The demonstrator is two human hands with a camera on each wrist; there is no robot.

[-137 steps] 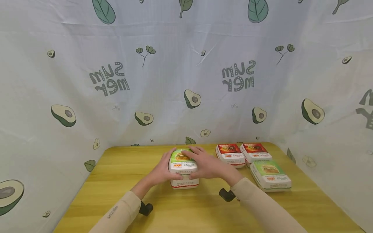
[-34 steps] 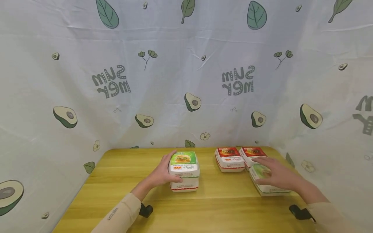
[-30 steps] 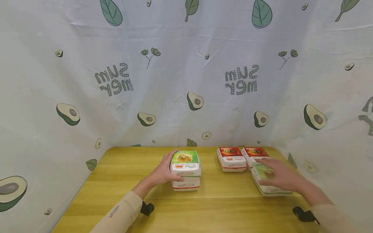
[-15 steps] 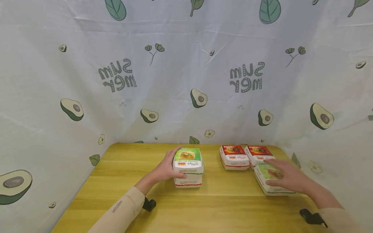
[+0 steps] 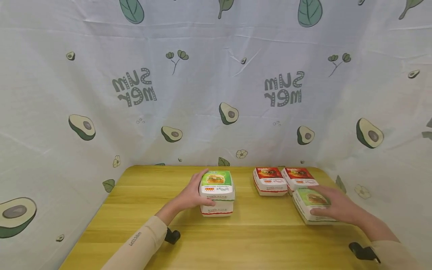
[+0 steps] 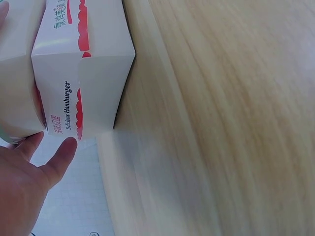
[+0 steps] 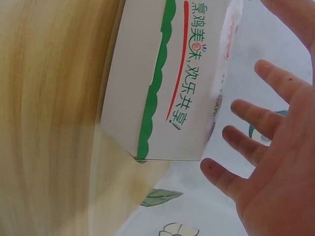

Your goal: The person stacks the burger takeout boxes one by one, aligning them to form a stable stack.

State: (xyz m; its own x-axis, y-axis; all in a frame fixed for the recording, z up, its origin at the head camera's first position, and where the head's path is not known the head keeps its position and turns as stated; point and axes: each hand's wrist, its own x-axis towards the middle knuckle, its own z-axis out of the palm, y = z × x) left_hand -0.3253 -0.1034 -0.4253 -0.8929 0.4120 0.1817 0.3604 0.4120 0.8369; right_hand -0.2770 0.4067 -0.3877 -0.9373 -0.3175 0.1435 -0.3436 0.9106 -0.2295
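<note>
Near the middle of the table, a green-topped burger box point(image 5: 217, 189) sits on a red-trimmed burger box point(image 5: 217, 210). My left hand point(image 5: 194, 195) holds the upper box at its left side, thumb along the front and fingers toward the back. In the left wrist view, fingertips lie by the far ends of the upper box and the red-trimmed box point(image 6: 88, 83). Over on the right, my right hand point(image 5: 337, 204) hovers over another green-topped burger box point(image 5: 308, 204). The right wrist view shows its fingers point(image 7: 283, 81) spread and straight above this green-trimmed box point(image 7: 167, 83).
Two red-topped burger boxes point(image 5: 270, 182) point(image 5: 298, 179) stand side by side behind the right-hand green box, at the table's back right. A white curtain point(image 5: 202, 82) printed with avocados and leaves hangs behind the wooden table point(image 5: 249, 243).
Earlier both hands were on the stack. My right hand has since gone right to the other green-topped box and lately shifted only slightly. My left hand has stayed on the stack.
</note>
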